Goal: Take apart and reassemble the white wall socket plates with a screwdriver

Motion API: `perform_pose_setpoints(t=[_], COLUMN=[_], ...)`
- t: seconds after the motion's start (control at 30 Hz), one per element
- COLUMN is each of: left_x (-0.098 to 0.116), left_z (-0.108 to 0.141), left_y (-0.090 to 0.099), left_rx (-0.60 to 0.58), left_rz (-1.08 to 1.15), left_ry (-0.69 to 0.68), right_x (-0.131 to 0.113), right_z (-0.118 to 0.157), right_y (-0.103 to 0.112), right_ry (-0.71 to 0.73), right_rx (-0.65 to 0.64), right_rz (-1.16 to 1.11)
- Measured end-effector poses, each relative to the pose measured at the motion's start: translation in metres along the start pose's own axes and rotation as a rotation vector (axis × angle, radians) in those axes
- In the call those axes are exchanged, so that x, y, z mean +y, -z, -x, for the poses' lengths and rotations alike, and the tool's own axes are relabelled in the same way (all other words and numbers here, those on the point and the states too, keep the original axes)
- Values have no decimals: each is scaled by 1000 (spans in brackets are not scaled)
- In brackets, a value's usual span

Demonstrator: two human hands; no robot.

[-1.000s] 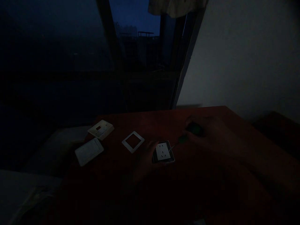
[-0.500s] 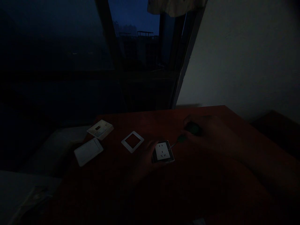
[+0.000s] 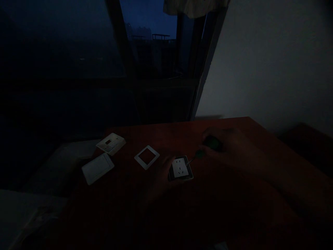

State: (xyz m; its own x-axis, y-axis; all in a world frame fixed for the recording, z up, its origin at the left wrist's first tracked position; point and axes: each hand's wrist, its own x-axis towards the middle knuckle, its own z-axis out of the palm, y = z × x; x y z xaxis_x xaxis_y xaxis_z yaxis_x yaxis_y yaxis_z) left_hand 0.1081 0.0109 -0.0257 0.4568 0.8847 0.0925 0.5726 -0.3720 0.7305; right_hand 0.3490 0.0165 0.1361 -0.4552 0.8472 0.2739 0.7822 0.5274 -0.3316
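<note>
A wall socket (image 3: 180,167) with a white five-hole face and a dark surround lies face up on the reddish table (image 3: 208,205). My left hand (image 3: 162,177) grips it from the left, thumb and fingers at its edges. In my right hand (image 3: 221,142) is a screwdriver (image 3: 199,153) with a green handle, held at a slant. Its thin shaft points down to the left, and the tip meets the right side of the socket's face. Dim light hides the exact contact at the tip. Left of the socket lies a white square frame (image 3: 140,162), flat on the table.
At the table's left edge are a white box-like piece (image 3: 111,143) with a small rectangular opening and a white plate (image 3: 98,169). A dark window (image 3: 161,76) stands behind the table, with a pale wall (image 3: 267,66) to its right. The room is very dim.
My right hand and the screwdriver have shifted very slightly left and up. The socket and my left hand stay where they were.
</note>
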Motion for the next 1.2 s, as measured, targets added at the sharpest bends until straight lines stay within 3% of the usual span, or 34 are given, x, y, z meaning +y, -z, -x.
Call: perform_pose_setpoints(t=[0.8,1.0,1.2], left_x=[2,7,5], left_z=[0,-1,0], left_y=[1,4,3], left_rx=[-3,-4,10], left_rz=[-57,-38,-33], left_ry=[3,11,-4], right_x=[-2,-14,-19], right_z=[-5,-11,-14], right_y=[-4,2,5], right_ry=[15,-26,20], right_rx=[-51,-107,-156], right_rz=[43,100,68])
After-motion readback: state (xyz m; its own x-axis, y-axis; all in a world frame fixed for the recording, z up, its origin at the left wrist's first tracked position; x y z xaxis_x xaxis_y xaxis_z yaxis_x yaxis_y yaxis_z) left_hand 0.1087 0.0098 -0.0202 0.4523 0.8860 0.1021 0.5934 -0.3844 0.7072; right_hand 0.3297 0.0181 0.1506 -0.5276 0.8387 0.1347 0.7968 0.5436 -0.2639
